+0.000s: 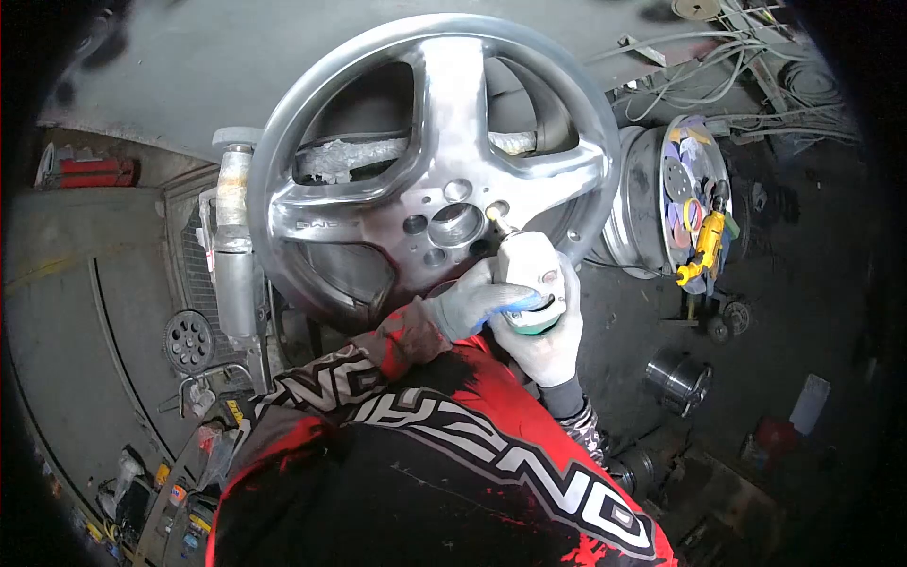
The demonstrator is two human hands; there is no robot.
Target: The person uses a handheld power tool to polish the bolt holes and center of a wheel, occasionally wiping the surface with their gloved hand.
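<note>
A bare-metal alloy wheel [452,104] with broad spokes stands upright in front of me, its face toward me. Both gloved hands are closed around a white hand-held tool [527,260] with a thin metal shaft and a small yellowish tip. That tip is right at a bolt hole beside the hub opening [456,225]. My left hand [470,300], in a grey and blue glove, wraps the tool's left side. Below and to the right, my right hand [550,348], in a white glove, grips its body and green-edged rear end.
To the right, another wheel rim [642,198] carries sanding discs [678,180] and a yellow power tool [704,248]. Hoses [727,71] tangle at the upper right. A shiny metal cylinder [678,380] sits on the floor. On the left is a metal post [234,274] by a perforated disc [189,340].
</note>
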